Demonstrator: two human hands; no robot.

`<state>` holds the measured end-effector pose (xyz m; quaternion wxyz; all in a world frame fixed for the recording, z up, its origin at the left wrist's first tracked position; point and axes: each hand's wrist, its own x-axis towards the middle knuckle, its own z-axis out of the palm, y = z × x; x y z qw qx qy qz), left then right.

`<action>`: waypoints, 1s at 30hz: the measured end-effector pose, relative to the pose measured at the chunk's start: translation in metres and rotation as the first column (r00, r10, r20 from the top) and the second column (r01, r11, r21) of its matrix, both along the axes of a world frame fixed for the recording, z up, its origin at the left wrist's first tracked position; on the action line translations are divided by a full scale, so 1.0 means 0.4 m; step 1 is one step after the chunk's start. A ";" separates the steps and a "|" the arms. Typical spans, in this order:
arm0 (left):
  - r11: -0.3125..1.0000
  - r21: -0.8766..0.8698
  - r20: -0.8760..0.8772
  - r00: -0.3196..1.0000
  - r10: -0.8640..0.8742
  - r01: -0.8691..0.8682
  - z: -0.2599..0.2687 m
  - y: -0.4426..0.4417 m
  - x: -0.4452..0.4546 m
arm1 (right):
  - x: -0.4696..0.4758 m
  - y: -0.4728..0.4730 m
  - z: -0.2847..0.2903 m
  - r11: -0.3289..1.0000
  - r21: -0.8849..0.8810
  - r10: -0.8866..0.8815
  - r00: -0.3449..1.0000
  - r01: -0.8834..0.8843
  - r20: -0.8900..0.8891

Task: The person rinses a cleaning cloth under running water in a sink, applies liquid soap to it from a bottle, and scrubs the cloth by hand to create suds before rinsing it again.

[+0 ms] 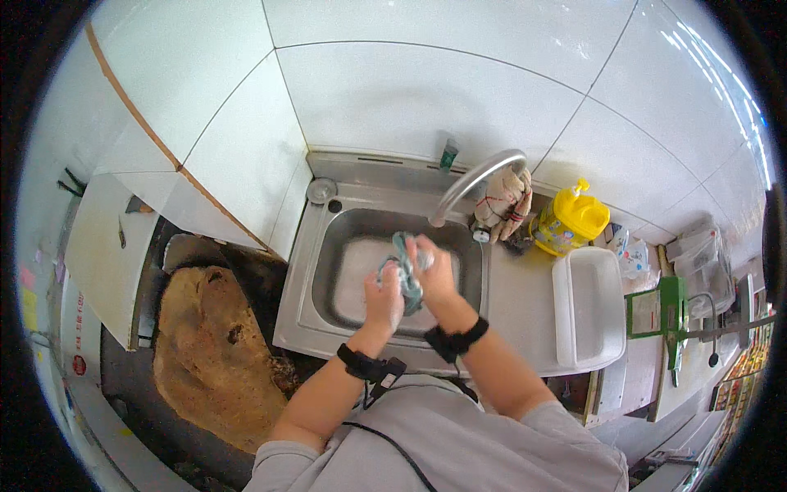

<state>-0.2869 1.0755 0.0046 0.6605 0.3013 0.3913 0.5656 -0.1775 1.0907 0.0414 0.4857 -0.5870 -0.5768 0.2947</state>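
Over the basin of a stainless steel sink [359, 243], both hands grip one wet green-and-white cloth [407, 277] with white suds on it. My left hand [384, 295] has its fingers closed around the lower left part of the cloth. Higher and to the right, my right hand [435, 270] clutches the other side, with foam along its fingers. The cloth is bunched and twisted between them, and its folds are partly hidden by the fingers. The curved metal faucet [476, 181] arches behind the hands, its spout apart from the cloth. No running water can be made out.
Right of the basin are work gloves [507, 203], a yellow pump bottle [569, 218] and a white plastic tub [590, 307]. A green-framed device [661, 313] stands farther right. A large wooden chopping block [212, 357] is at the left. Tiled wall [430, 92] rises behind the sink.
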 end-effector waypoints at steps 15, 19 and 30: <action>0.983 -0.066 -0.167 0.973 0.161 -0.174 0.012 0.025 -0.003 | -0.021 -0.038 -0.042 0.987 -0.158 -0.040 0.999 0.039 -0.003; 0.992 -0.035 -0.150 0.981 -0.124 0.120 -0.037 0.063 -0.068 | -0.053 -0.127 -0.080 0.993 0.115 0.041 0.998 -0.035 -0.045; 0.951 0.208 -0.707 0.707 -0.017 0.231 -0.128 0.034 -0.012 | 0.005 -0.128 -0.073 1.000 -0.015 -0.021 0.993 0.019 -0.117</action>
